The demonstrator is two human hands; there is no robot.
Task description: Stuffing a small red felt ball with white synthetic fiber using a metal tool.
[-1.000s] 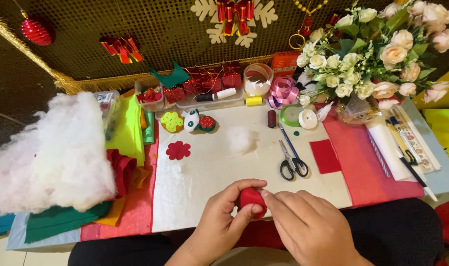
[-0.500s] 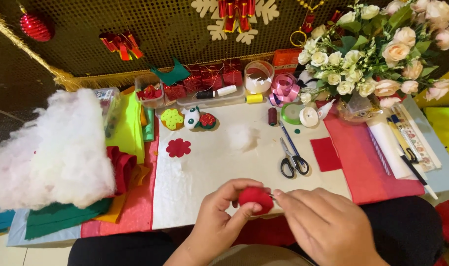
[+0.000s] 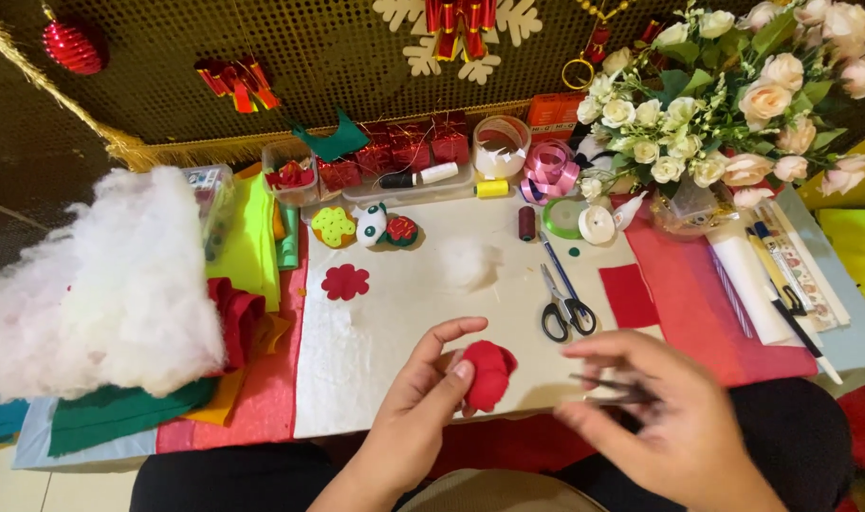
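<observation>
My left hand [image 3: 423, 408] pinches a small stuffed red felt piece [image 3: 490, 373] between thumb and fingertips, just above the near edge of a white felt sheet [image 3: 395, 322]. My right hand [image 3: 665, 422] is a short way to the right of it, blurred by motion. Its fingers are closed on a thin dark object [image 3: 611, 389] that is too blurred to identify. The two hands do not touch.
Black-handled scissors [image 3: 565, 308] lie behind my hands, beside a red felt square [image 3: 630, 295]. A red felt flower [image 3: 345, 282] and a tuft of stuffing [image 3: 468, 262] rest on the sheet. A big white stuffing pile [image 3: 101, 284] sits left; a flower bouquet [image 3: 736, 104] stands back right.
My right hand has pulled away from the red felt piece to the right. My left hand still holds the piece in about the same place.
</observation>
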